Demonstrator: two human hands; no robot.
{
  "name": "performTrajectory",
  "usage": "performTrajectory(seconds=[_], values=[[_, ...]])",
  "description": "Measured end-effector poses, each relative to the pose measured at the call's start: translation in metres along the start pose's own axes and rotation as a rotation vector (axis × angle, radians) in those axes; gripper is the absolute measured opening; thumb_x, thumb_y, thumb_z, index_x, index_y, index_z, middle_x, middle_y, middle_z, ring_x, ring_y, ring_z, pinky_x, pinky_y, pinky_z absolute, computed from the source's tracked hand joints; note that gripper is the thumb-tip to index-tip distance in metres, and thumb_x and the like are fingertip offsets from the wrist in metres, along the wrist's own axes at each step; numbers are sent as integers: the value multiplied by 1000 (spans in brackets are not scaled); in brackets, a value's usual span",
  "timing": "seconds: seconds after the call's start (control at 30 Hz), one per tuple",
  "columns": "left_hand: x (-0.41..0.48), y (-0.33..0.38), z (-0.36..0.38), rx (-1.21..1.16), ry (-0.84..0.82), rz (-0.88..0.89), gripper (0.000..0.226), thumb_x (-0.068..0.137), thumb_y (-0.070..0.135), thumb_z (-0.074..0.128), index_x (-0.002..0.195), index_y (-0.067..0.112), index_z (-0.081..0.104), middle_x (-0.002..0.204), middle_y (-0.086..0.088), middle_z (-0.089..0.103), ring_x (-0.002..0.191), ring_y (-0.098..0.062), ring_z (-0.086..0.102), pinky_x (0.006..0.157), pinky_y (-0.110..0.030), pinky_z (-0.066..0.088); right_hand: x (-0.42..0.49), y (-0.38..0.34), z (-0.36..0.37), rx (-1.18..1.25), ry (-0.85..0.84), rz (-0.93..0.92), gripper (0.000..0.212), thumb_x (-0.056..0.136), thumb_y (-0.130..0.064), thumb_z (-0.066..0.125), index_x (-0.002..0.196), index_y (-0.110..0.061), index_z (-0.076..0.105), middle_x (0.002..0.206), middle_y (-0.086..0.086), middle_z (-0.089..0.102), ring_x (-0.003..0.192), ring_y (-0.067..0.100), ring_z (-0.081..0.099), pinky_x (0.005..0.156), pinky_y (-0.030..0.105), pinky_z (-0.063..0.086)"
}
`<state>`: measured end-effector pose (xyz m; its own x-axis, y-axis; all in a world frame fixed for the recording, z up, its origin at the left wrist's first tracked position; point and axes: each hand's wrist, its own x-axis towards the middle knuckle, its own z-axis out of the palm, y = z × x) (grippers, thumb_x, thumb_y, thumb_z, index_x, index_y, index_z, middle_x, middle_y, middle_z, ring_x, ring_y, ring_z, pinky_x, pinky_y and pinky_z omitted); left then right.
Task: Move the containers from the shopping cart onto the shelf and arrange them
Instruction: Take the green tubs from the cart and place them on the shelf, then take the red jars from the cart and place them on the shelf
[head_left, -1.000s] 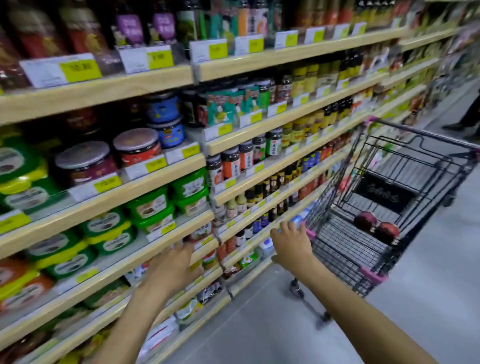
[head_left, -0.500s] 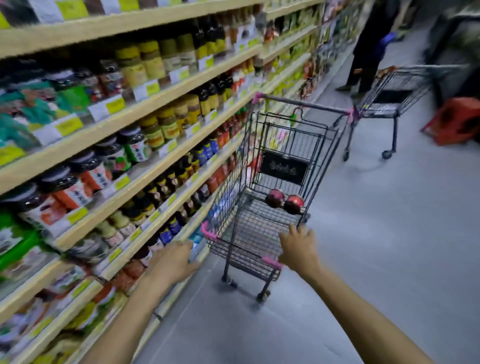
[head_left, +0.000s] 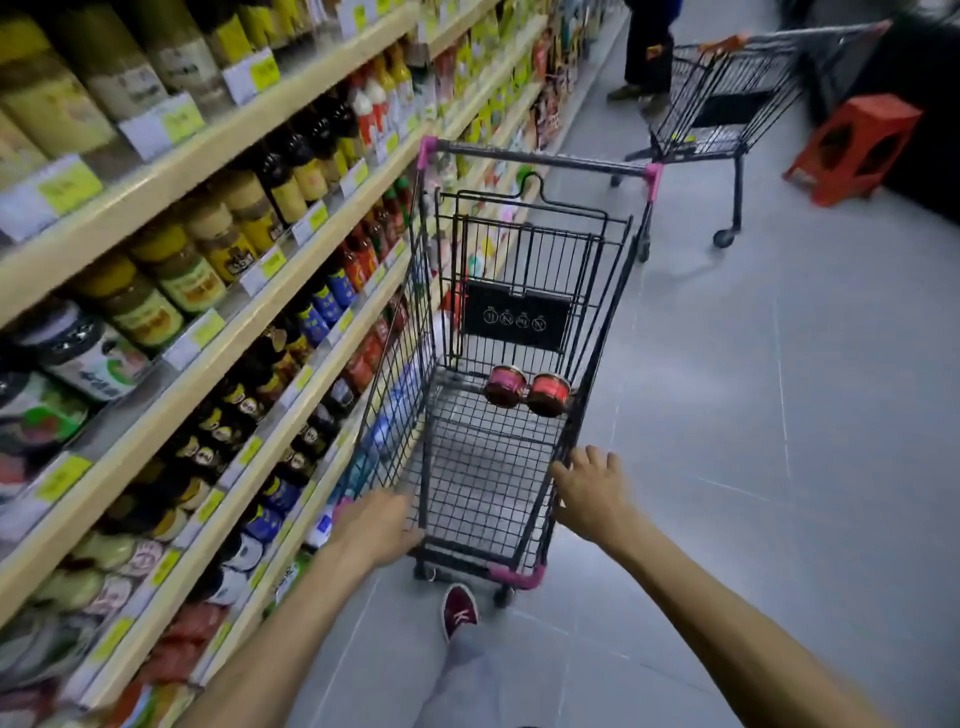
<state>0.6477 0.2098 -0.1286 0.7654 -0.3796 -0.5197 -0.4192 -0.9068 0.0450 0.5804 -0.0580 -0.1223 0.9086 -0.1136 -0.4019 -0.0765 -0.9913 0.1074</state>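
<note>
A black wire shopping cart (head_left: 613, 322) with pink corner caps stands in the aisle in front of me. Two small red-lidded containers (head_left: 527, 392) lie on their sides together on the cart's floor, toward its far end. My left hand (head_left: 376, 525) grips the near left corner of the cart's rim. My right hand (head_left: 592, 491) rests on the near right rim, fingers curled over the wire. The wooden shelves (head_left: 249, 306) packed with jars and bottles run along my left.
A second cart (head_left: 727, 104) stands farther down the aisle beside a person's legs (head_left: 644, 47). A red plastic stool (head_left: 857, 148) sits at the right. My red shoe (head_left: 458, 610) is just behind the cart. Grey floor lies to the right.
My view has swung from the shelves to the cart. Both hands have moved from the shelf side onto the cart's near rim, the left taking the corner, and the cart sits closer.
</note>
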Motion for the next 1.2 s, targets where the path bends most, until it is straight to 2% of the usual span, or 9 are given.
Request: performTrajectory(seconds=[0.23, 0.47, 0.63, 0.73, 0.8, 0.93, 1.03, 1.13, 1.2], values=[[122, -1, -38, -48, -103, 88, 55, 90, 48, 57, 134, 16, 52, 125, -6, 64, 112, -26, 61, 87, -42, 55, 84, 24, -12, 82, -99, 49, 47, 96, -32, 54, 140, -17, 49, 132, 11, 52, 124, 31, 48, 104, 42, 38], [207, 9, -50, -74, -122, 66, 36, 92, 45, 56, 113, 15, 59, 108, -5, 67, 108, -28, 61, 81, -38, 52, 156, 41, -7, 197, -236, 15, 49, 94, -43, 59, 133, -15, 53, 127, 11, 57, 118, 31, 55, 103, 42, 44], [282, 28, -49, -166, -191, -17, 43, 94, 45, 57, 123, 14, 57, 116, -8, 65, 108, -29, 62, 89, -41, 51, 239, 60, 3, 392, -353, 24, 50, 93, -46, 62, 130, -13, 54, 126, 11, 58, 112, 32, 59, 92, 47, 53], [319, 35, -45, -222, -221, -53, 52, 90, 52, 57, 123, 12, 59, 110, -8, 68, 105, -30, 63, 100, -47, 46, 278, 67, 10, 466, -412, 92, 47, 93, -41, 63, 127, -11, 54, 127, 13, 56, 116, 33, 56, 92, 46, 51], [355, 44, -34, -251, -250, -86, 53, 89, 52, 56, 122, 11, 59, 109, -10, 68, 105, -31, 64, 99, -49, 47, 314, 78, 27, 480, -465, 136, 44, 94, -41, 62, 125, -10, 55, 128, 14, 55, 117, 33, 55, 92, 44, 49], [410, 63, -28, -322, -226, -147, 45, 96, 40, 57, 131, 11, 53, 119, -13, 64, 108, -34, 61, 80, -40, 51, 364, 98, 59, 575, -532, 279, 46, 95, -40, 62, 127, -8, 55, 122, 15, 59, 109, 32, 60, 90, 42, 52], [449, 67, -11, -378, -136, -157, 34, 95, 35, 59, 122, 14, 57, 100, -9, 64, 89, -29, 60, 68, -36, 44, 396, 106, 92, 789, -539, 470, 39, 93, -37, 65, 119, -11, 56, 103, 9, 63, 91, 24, 63, 80, 36, 55], [483, 73, 12, -534, -115, -191, 32, 93, 35, 62, 117, 14, 55, 99, -6, 60, 90, -26, 59, 68, -34, 43, 429, 107, 135, 996, -519, 690, 58, 78, -52, 65, 119, -13, 54, 109, 10, 63, 86, 22, 65, 62, 32, 55], [505, 79, 26, -704, -105, -294, 34, 89, 44, 65, 109, 18, 54, 104, -4, 60, 91, -22, 58, 65, -31, 41, 451, 103, 172, 1104, -470, 780, 70, 71, -59, 64, 121, -12, 54, 113, 14, 62, 88, 26, 66, 63, 36, 58]])
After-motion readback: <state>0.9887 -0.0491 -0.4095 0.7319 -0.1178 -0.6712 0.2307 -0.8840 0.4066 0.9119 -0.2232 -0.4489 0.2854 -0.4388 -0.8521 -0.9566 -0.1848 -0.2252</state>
